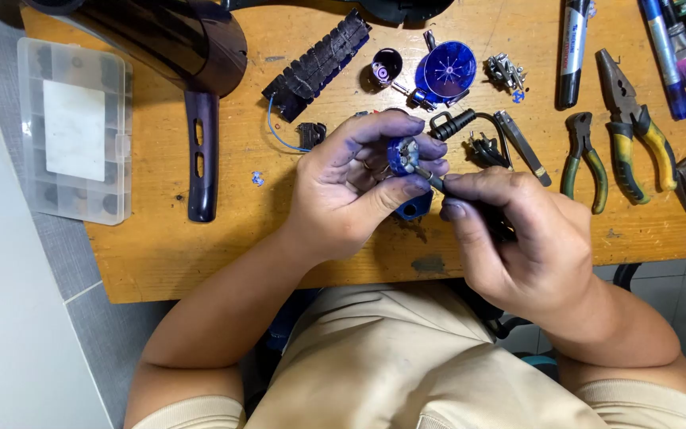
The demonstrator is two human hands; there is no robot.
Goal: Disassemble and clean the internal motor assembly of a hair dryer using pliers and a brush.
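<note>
Over the front edge of the wooden surface [200, 262], my left hand [351, 187] is clenched around a small blue motor part [402, 155], thumb and fingertips pinching it upright. My right hand [518, 238] grips a dark slim tool [430, 179], its tip touching the part's metal centre. I judge this as mid-disassembly: working the tip into the motor piece. The next move calls for steady pressure and a firm pinch, so the tip doesn't slip.

Outward: a black strain-relief cord piece [454, 123] just beyond the fingers, a blue fan housing [446, 70] farther back, a pile of screws [506, 71], pliers [585, 159] to the right. Open room lies left, toward the clear parts box [73, 131]; the near edge is close under my wrists.
</note>
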